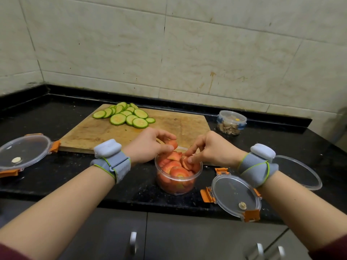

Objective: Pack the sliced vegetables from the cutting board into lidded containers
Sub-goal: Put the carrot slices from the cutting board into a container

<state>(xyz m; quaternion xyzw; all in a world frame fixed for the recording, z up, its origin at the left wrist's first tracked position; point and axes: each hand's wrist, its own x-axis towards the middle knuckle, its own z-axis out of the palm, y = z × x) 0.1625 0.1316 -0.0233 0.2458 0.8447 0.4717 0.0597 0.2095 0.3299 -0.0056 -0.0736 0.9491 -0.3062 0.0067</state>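
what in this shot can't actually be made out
Head view only:
- Big clear container: near-left side hidden behind the right wrist band; contents cannot be told.
- Carrot container: back rim covered by left hand and right hand, so how many slices each holds is unclear.
- Left lid: cut off by the frame's left edge.
- Far sealed tub: brownish contents too small to identify.

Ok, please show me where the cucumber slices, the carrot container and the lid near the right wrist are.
cucumber slices [125, 114]: head view, middle of the pile.
carrot container [178, 184]: head view, clear front wall.
lid [235, 194]: head view, clear centre panel.
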